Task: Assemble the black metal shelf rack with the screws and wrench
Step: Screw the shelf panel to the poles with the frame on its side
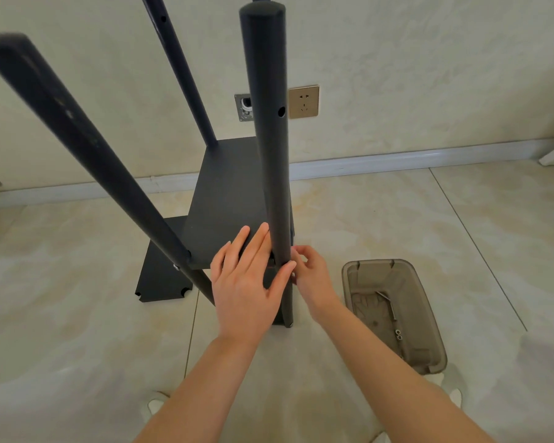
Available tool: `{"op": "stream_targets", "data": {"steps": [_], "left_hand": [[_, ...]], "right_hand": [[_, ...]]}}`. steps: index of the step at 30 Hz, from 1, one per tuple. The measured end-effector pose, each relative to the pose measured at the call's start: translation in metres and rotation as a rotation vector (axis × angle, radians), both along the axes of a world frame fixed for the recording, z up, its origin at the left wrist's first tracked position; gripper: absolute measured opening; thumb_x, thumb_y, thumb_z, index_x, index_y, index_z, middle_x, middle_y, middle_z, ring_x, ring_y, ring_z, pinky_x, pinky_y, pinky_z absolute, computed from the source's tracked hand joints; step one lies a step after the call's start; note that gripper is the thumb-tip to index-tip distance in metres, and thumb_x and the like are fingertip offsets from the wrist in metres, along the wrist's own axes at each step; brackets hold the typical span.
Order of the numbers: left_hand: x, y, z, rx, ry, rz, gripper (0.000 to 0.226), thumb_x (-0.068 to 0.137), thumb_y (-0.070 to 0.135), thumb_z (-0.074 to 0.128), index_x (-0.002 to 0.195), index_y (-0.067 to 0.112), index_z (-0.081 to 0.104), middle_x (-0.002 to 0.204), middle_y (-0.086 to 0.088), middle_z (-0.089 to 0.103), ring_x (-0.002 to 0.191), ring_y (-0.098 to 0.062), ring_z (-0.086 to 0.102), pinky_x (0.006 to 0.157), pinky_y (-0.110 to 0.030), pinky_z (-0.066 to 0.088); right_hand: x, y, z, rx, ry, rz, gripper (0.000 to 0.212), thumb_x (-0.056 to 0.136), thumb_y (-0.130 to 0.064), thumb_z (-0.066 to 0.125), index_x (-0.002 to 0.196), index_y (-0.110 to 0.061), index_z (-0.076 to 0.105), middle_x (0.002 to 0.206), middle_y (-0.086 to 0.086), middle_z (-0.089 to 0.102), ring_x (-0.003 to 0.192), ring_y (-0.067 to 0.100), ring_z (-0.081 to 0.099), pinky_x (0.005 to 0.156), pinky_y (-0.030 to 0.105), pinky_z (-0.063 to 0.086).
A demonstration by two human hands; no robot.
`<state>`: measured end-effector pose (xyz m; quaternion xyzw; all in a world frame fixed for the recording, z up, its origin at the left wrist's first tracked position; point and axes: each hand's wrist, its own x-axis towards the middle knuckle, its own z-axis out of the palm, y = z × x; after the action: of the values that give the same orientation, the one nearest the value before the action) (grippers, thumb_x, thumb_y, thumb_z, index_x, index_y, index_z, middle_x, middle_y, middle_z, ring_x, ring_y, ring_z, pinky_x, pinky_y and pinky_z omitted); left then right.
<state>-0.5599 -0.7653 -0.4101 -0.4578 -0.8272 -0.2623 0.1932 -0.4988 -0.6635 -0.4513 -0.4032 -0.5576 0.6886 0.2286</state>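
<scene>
A left hand (243, 282) lies flat, fingers straight, on the near edge of the flat black metal shelf (227, 193), thumb against the near right round black post (269, 123). The right hand (311, 276) curls its fingertips at that post's right side; anything pinched is hidden. To the right, a translucent brown plastic bin (426, 308) on the tiled floor holds a bent silver wrench (387, 302).

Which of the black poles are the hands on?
The front right pole, the one in front of the wall socket: left hand and right hand meet at it; the others are untouched.
</scene>
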Motion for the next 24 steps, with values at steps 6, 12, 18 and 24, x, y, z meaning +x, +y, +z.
{"op": "stream_targets", "data": {"steps": [6,12,18,24], "left_hand": [[0.0,-0.006,0.007,-0.024,-0.056,-0.006,0.054,0.097,0.057,0.045,0.131,0.021,0.066,0.138,0.007,0.061,0.14,-0.016,0.044,0.118,-0.03,0.019],[0.001,-0.009,0.016,-0.101,-0.129,-0.01,0.055,0.096,0.061,0.042,0.134,0.026,0.064,0.141,0.012,0.058,0.143,-0.013,0.039,0.118,-0.024,0.011],[0.002,-0.015,0.023,-0.107,-0.192,-0.015,0.058,0.093,0.064,0.039,0.134,0.03,0.063,0.141,0.014,0.057,0.143,-0.012,0.038,0.117,-0.022,0.008],[0.0,-0.032,0.034,-0.014,-0.265,0.019,0.052,0.095,0.063,0.046,0.129,0.028,0.066,0.138,0.011,0.06,0.142,-0.014,0.041,0.116,-0.035,0.022]], "right_hand": [[-0.004,-0.008,0.005,-0.019,-0.044,0.096,0.021,0.106,-0.026,0.041,0.114,-0.01,0.052,0.112,0.026,0.063,0.106,0.04,0.062,0.098,0.053,0.049],[-0.005,-0.007,0.01,0.015,-0.075,0.076,0.011,0.103,-0.014,0.049,0.112,-0.011,0.053,0.109,0.019,0.065,0.103,0.035,0.064,0.093,0.046,0.053],[-0.005,-0.01,0.016,0.054,-0.105,0.059,0.008,0.104,-0.019,0.048,0.107,-0.013,0.052,0.105,0.009,0.063,0.092,0.02,0.062,0.073,0.025,0.05],[-0.008,-0.02,0.029,0.118,-0.176,0.082,0.021,0.104,-0.032,0.045,0.113,-0.015,0.053,0.101,0.005,0.064,0.082,0.016,0.067,0.066,0.021,0.055]]}}
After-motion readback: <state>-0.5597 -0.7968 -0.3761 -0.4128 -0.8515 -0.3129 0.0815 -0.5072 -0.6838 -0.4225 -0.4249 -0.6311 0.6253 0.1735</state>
